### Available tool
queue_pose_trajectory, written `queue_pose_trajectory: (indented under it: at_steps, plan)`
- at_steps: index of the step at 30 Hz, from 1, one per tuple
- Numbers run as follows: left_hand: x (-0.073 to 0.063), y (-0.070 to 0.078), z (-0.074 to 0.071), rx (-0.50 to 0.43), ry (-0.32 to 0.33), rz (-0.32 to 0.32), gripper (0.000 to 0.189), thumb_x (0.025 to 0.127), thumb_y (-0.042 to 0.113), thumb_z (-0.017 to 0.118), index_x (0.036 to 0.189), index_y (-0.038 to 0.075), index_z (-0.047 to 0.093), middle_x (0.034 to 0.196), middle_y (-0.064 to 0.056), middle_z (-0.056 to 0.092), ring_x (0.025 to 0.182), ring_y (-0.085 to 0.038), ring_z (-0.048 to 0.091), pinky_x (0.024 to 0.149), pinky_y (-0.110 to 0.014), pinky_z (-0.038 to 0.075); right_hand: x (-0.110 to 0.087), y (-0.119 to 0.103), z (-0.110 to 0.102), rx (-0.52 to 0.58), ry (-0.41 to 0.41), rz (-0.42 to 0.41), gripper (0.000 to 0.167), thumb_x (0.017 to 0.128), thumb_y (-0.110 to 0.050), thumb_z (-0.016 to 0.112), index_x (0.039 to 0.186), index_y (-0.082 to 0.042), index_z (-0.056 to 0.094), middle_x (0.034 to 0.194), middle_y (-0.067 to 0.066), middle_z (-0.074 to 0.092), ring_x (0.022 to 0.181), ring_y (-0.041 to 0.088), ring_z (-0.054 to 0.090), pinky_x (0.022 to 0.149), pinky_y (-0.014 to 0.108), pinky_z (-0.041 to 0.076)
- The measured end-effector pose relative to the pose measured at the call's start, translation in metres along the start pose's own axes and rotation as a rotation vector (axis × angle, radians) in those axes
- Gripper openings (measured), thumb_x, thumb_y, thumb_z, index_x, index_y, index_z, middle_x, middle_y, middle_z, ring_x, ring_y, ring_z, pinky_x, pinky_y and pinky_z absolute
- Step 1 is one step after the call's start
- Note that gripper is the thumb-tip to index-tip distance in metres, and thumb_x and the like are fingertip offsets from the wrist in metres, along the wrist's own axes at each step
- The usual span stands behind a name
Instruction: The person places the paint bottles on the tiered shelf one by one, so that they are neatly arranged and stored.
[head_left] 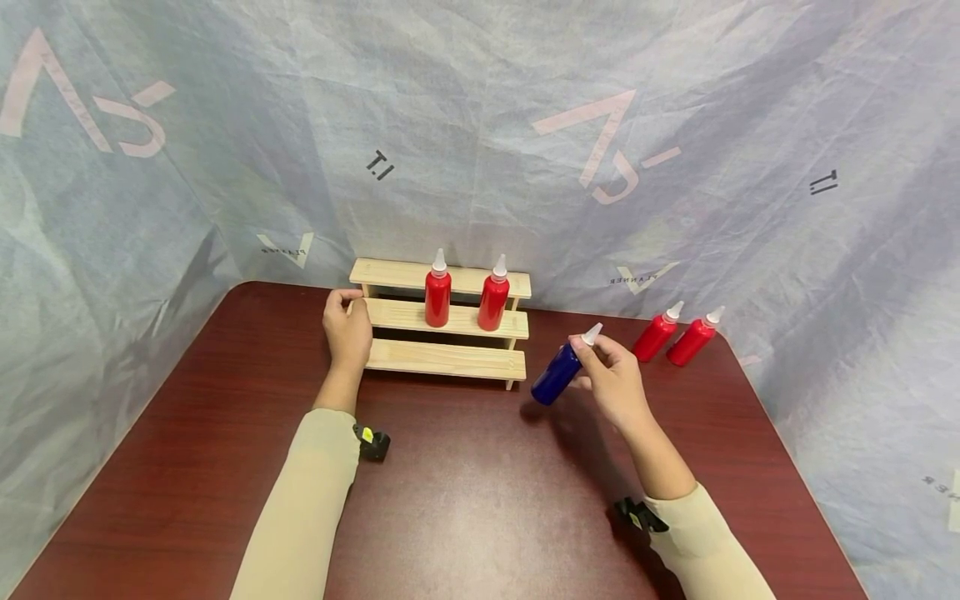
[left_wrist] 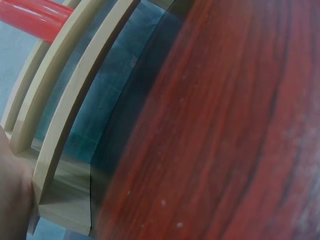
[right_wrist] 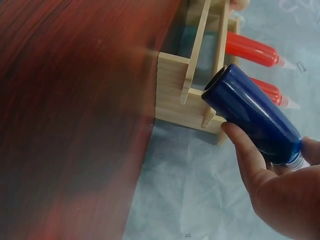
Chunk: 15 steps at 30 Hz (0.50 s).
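Note:
A blue squeeze bottle with a white pointed cap hangs tilted above the table, its cap end up and to the right. My right hand grips it near the neck; the right wrist view shows the thumb along the blue bottle. At the left end of a three-step wooden rack, my left hand holds the side with curled fingers. Two red squeeze bottles, one left and one right, stand upright on the rack's middle step.
Two more red bottles, a nearer-left one and a right one, are at the table's back right, beyond my right hand. The dark red wooden table meets a grey printed sheet behind the rack.

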<state>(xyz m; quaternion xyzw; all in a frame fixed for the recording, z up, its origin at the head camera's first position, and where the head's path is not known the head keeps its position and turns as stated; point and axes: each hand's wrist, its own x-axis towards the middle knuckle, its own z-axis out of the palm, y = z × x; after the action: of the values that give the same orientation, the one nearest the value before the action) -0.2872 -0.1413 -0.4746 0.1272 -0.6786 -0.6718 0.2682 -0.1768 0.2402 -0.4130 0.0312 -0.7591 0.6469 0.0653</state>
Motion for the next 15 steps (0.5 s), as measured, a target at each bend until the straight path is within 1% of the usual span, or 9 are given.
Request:
queue_pose_trajectory:
  at_steps: [3, 9, 12, 15]
  plan:
    - [0.0007, -0.0007, -0.0003, 0.000, -0.002, 0.004, 0.021, 0.100, 0.005, 0.050, 0.111, -0.003, 0.065, 0.121, -0.016, 0.062, 0.124, -0.026, 0.055, 0.109, -0.037, 0.041, 0.0004, 0.0002, 0.0007, -0.010, -0.003, -0.001, 0.038, 0.108, -0.029, 0.062, 0.124, 0.005, 0.066, 0.097, -0.009, 0.075, 0.080, 0.009, 0.075, 0.071, 0.036, 0.066]
    - [0.0016, -0.0019, -0.0004, 0.009, -0.002, 0.011, 0.021, 0.100, 0.006, 0.051, 0.111, -0.003, 0.066, 0.119, -0.013, 0.063, 0.114, -0.023, 0.055, 0.099, -0.029, 0.041, 0.0001, -0.0012, 0.0026, 0.001, 0.004, 0.005, 0.037, 0.108, -0.027, 0.062, 0.124, 0.006, 0.067, 0.097, -0.007, 0.076, 0.079, 0.010, 0.075, 0.070, 0.034, 0.066]
    - [0.0013, -0.0012, -0.0006, 0.007, -0.002, 0.012, 0.023, 0.100, 0.006, 0.049, 0.112, -0.004, 0.066, 0.117, -0.014, 0.062, 0.104, -0.020, 0.054, 0.091, -0.026, 0.041, 0.0005, -0.0019, 0.0041, 0.013, 0.005, 0.002, 0.035, 0.107, -0.026, 0.062, 0.122, 0.005, 0.067, 0.098, -0.004, 0.077, 0.080, 0.011, 0.076, 0.070, 0.035, 0.066]
    - [0.0004, 0.0001, -0.0012, 0.003, -0.004, 0.010, 0.025, 0.100, 0.005, 0.048, 0.113, -0.005, 0.066, 0.114, -0.016, 0.062, 0.092, -0.018, 0.052, 0.083, -0.026, 0.041, 0.0010, -0.0026, 0.0059, 0.028, 0.005, 0.004, 0.033, 0.107, -0.025, 0.063, 0.120, 0.004, 0.068, 0.098, -0.003, 0.077, 0.082, 0.011, 0.077, 0.071, 0.037, 0.066]
